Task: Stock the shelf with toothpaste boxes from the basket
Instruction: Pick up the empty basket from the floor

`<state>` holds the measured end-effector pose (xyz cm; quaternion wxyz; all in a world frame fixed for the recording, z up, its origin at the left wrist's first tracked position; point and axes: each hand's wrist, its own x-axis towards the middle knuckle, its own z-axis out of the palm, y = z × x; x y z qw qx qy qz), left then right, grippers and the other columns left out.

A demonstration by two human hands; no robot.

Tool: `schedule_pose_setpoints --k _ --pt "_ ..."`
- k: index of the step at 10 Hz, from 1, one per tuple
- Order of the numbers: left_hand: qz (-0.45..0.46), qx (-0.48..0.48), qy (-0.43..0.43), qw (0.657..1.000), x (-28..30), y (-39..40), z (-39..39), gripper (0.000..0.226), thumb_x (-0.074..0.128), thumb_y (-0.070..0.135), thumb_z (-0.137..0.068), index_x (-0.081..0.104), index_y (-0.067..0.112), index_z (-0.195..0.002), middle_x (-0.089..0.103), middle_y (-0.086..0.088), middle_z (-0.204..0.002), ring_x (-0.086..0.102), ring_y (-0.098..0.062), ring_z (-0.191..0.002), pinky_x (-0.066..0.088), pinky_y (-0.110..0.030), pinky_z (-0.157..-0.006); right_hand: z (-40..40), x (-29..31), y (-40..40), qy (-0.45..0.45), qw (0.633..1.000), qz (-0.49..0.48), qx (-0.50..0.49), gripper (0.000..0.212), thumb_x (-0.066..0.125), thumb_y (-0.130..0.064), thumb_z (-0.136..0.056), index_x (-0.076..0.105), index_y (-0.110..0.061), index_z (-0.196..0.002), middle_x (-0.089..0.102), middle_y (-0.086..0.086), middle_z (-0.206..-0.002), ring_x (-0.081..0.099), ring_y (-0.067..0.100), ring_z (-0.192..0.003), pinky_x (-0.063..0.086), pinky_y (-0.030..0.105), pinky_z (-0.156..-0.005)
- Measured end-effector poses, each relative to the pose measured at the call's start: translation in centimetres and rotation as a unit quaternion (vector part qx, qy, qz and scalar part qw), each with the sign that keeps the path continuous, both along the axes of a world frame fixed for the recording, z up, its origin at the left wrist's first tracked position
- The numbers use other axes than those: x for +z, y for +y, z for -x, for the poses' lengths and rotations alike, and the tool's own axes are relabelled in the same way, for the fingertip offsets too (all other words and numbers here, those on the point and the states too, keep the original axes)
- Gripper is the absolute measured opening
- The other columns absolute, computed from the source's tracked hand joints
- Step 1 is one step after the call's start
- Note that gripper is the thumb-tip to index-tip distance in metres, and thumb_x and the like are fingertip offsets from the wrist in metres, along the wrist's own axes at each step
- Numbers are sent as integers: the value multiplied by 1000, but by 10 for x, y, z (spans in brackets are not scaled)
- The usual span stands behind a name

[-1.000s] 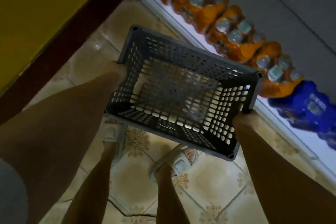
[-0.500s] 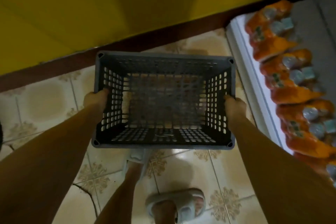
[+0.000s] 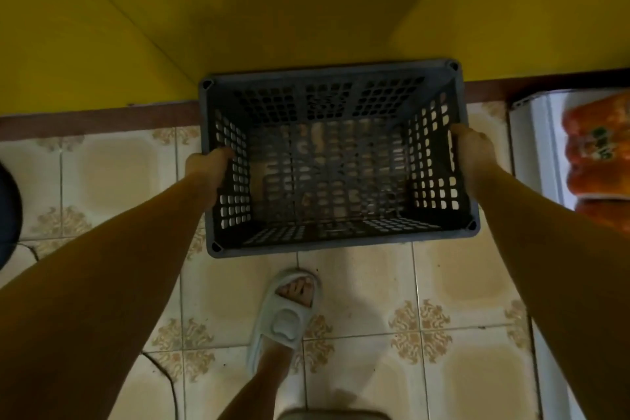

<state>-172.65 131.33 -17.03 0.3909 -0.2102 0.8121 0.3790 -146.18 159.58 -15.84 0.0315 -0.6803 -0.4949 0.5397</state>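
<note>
A slippered foot (image 3: 289,314) stands on tiled floor (image 3: 368,324). Above it, the left hand (image 3: 208,165) and right hand (image 3: 472,150) each grip a side of the grey basket (image 3: 335,244) — no toothpaste boxes visible. Stocking looks finished; next, probably setting it down by the yellow wall (image 3: 136,20).

The dark grey rectangular basket (image 3: 335,160) looks like moulded hard plastic, matt, its walls and bottom perforated in a grid of small holes, with a smooth, flat rim. Below it, the cream floor tiles (image 3: 368,286) with brown ornament look glazed and smooth, faintly glossy. At six o'clock, the pale slipper (image 3: 286,314) seems soft matt rubber or foam. At twelve o'clock the yellow wall (image 3: 136,27) is flat and matt. At three o'clock, the orange multipacks (image 3: 596,153) are wrapped in shiny plastic film on a smooth white shelf (image 3: 535,147).
</note>
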Motion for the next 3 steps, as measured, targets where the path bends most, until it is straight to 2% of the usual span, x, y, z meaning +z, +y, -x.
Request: schedule_pose_setpoints --k 1,2,3 --pt "3 -15 1 1000 7 4 3 55 64 23 -88 47 4 -136 60 -17 -126 62 -37 -106 54 -46 -88 -1 3 -4 -23 999 -7 22 53 54 -42 -86 51 -10 -129 65 12 -110 65 29 -98 55 43 -84" --pt "162 -179 120 963 35 14 4 68 62 32 -89 33 7 -144 44 -19 -142 46 -40 -127 46 -53 -100 -10 16 -7 -65 990 -77 100 67 48 -59 -72 53 -17 -124 61 13 -116 63 35 -99 54 51 -88" --pt "199 -359 224 884 71 27 -11 67 53 39 -94 28 8 -148 35 -19 -149 35 -39 -136 37 -52 -108 -16 37 -18 -80 968 -133 198 50 41 -64 -72 55 -25 -101 56 11 -105 58 35 -92 52 49 -82"
